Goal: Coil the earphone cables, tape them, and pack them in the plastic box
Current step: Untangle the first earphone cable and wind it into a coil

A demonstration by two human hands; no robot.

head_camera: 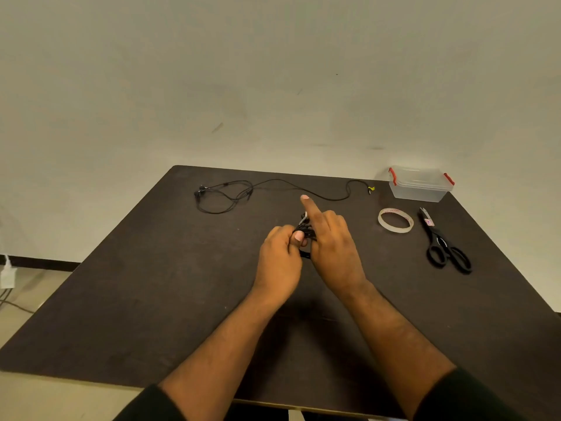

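Over the middle of the dark table (pixel 151 284), both my hands hold a black coiled earphone cable (pixel 305 230). My left hand (pixel 280 256) pinches the bundle with thumb on top. My right hand (pixel 332 238) has the cable wound around its fingers, index finger stretched out forward. A second black earphone cable (pixel 273 185) lies loose and uncoiled along the far side of the table, its yellow-tipped plug (pixel 371 189) at the right end. The clear plastic box (pixel 420 185) with red latches stands shut at the far right corner.
A roll of clear tape (pixel 395 220) lies flat right of my hands. Black scissors (pixel 443 244) lie beyond it near the table's right edge. A white charger and cords (pixel 7 276) sit on the floor at the left.
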